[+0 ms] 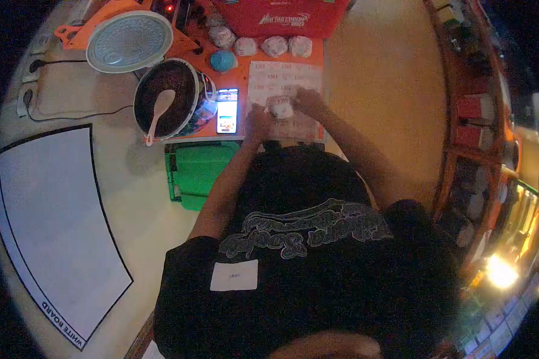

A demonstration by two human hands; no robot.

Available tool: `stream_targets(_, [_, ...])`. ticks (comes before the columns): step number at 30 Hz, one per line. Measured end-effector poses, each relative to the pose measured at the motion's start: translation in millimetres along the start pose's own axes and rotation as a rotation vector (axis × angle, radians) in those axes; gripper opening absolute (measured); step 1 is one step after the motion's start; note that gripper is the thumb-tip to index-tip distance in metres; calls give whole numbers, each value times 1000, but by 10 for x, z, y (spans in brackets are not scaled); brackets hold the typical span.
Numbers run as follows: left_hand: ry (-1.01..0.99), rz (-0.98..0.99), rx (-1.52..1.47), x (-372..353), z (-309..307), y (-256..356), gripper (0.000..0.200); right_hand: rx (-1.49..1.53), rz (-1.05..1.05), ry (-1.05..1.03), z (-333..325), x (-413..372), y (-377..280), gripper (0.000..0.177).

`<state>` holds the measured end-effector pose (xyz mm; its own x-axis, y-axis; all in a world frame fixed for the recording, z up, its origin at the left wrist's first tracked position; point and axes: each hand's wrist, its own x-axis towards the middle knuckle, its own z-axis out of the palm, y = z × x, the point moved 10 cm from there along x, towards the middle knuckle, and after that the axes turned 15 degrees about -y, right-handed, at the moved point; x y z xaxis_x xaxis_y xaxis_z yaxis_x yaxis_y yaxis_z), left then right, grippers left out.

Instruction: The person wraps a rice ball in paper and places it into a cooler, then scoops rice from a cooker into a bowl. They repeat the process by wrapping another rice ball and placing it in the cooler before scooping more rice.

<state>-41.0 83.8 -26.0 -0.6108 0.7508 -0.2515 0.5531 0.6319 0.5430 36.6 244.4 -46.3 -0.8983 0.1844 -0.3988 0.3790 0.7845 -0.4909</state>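
Note:
On a sheet of white printed paper (286,75) sits a small whitish bundle (281,108), its contents not clear in the dim light. My left hand (259,121) is closed at the bundle's left side, fingers on the paper. On the right, my right hand (309,102) is curled closed with the paper's edge at its fingers. Both hands are somewhat blurred. A lit phone (227,111) lies just left of the paper. Behind the paper stand several white paper-wrapped balls (275,46) in a row, and a blue round object (223,61).
Left of the phone stands a pot (184,127) of dark food with a pink rice paddle (161,107) across it. Its pale lid (130,42) is behind. A red bag (284,18) stands at the back. Below are a green plastic lid (202,173) and a white board (57,221).

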Motion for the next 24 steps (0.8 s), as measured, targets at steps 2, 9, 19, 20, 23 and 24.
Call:
stream_targets(2, [-44, -104, -99, 4, 81, -140, 26, 32, -86, -76, 157, 77, 88, 47])
stream_targets(9, [-124, 144, -433, 134, 334, -272, 31, 1337, -109, -205, -288, -494, -358, 34])
stream_targets(19, [-152, -55, -156, -111, -575, 448, 35, 616, -280, 133, -599, -331, -529, 40])
stream_targets(20, [-150, -58, -157, -104, -655, 442, 35, 980, -194, -18, -523, -325, -484, 46])
stream_targets(23, [-296, -73, -68, -95, -800, 532, 41, 1246, -41, -225, -712, -501, -717, 55])
stream_targets(24, [-328, -73, -99, -155, -944, 681, 39, 1161, 9, -265, -735, -538, -777, 59])
